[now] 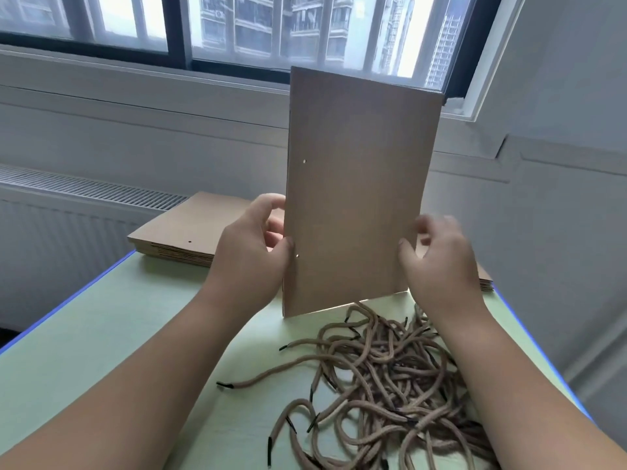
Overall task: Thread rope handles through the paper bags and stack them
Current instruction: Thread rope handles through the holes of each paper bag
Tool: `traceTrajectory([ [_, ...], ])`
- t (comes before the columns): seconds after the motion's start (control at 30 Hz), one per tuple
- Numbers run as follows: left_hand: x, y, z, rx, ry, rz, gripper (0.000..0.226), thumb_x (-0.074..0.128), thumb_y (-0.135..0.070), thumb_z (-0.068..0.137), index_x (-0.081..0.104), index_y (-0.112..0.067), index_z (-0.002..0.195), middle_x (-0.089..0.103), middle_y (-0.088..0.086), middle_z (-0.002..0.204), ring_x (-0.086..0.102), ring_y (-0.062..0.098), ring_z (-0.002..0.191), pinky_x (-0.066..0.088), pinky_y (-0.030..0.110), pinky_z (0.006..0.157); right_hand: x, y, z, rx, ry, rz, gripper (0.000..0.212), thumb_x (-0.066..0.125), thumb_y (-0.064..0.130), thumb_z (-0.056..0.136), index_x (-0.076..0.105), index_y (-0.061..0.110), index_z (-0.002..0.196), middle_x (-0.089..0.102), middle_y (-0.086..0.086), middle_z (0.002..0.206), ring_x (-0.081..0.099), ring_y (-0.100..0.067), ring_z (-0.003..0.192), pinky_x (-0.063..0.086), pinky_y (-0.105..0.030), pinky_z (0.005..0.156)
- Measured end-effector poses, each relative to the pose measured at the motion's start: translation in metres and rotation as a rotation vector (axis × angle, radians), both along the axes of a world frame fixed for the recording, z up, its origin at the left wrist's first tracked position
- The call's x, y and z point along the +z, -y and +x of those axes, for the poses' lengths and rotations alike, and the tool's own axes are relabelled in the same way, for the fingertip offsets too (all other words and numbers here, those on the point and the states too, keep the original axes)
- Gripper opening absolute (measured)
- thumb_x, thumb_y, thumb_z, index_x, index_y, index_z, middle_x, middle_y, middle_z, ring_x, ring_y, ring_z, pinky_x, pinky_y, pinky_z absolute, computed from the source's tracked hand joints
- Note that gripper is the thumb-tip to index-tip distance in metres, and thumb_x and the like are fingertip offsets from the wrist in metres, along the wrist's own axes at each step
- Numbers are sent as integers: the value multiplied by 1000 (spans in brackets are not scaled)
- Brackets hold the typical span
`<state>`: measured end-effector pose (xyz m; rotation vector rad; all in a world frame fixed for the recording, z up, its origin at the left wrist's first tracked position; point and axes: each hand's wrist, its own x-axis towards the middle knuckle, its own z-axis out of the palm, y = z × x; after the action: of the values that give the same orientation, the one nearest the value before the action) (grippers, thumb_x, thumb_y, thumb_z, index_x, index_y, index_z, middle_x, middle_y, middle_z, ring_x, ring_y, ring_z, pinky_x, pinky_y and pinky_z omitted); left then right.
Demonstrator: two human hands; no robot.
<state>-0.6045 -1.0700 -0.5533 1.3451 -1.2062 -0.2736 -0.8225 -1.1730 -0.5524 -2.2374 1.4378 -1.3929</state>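
A flat brown paper bag (359, 195) is held upright above the pale green table (101, 334), with two small punched holes near its left edge. My left hand (251, 245) pinches that left edge, thumb on the front by the lower hole. My right hand (437, 252) grips the right edge low down, thumb on the front and fingers blurred behind. A tangled heap of tan rope handles (383, 378) with black tips lies on the table below the bag, toward the right. A stack of flat brown bags (190, 228) lies at the table's far end behind the left hand.
The table has a blue rim (61, 310) on the left and right sides. A white radiator cover (84, 191) and a window sill run along the wall behind. More flat bags (487, 283) show at the far right behind my right wrist.
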Motion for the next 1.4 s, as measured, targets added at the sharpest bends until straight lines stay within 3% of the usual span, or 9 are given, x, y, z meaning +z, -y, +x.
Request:
traceTrajectory([
  [0.1,2,0,1,31,-5,-34,52,64,-3,93,57,-54,96,65,-3,80,66,17,72,61,45,72,1,-8,4,87,-341,181,10,63,25,93,67,24,84,65,6,84,61,-18,75,48,-31,66],
  [0.23,5,-1,5,59,-47,-93,53,65,-4,93,55,-56,96,65,1,84,66,22,74,61,52,72,-13,-11,19,121,-709,356,22,61,40,96,70,19,96,69,2,92,60,-17,78,41,-28,59],
  [0.37,6,-2,5,63,-72,-115,55,64,-4,93,55,-58,94,66,3,85,67,29,78,61,54,74,-17,-5,29,106,-868,403,19,52,25,102,66,11,101,67,-6,98,64,-25,90,50,-32,74],
  [0.47,5,0,5,51,-62,-102,52,65,-5,93,55,-56,95,66,4,85,67,28,76,61,53,71,-11,-9,23,161,-827,371,14,52,17,96,61,15,85,62,-1,86,53,-16,71,41,-23,58],
  [0.67,1,3,6,47,-55,-78,47,67,-5,94,56,-51,98,66,6,84,68,30,76,61,54,69,17,-18,6,433,4,465,24,54,-8,83,56,15,75,70,-3,73,57,-16,62,48,-30,61],
  [0.87,3,2,5,76,-75,-89,52,65,-5,94,54,-56,94,67,8,84,69,30,76,61,55,69,-3,-26,20,173,-652,471,29,67,53,90,62,26,79,64,7,80,56,-11,67,41,-29,57],
  [1.0,3,2,5,77,-64,-96,50,65,-6,94,54,-55,95,67,7,84,68,27,74,61,54,68,-7,-24,26,187,-716,390,22,61,24,92,56,24,70,59,3,73,53,-17,65,32,-27,50],
  [1.17,3,2,4,83,-60,-96,53,64,-5,94,54,-57,93,65,4,84,67,24,73,61,52,68,6,-17,9,248,-405,455,13,60,17,82,63,14,69,60,-4,63,44,-14,51,36,-28,54],
  [1.4,-1,4,6,73,-6,-55,41,66,-7,94,54,-44,105,65,3,83,66,20,71,61,48,72,15,-14,4,749,685,695,35,33,-24,85,44,8,76,66,-13,71,62,-23,58,48,-28,54],
])
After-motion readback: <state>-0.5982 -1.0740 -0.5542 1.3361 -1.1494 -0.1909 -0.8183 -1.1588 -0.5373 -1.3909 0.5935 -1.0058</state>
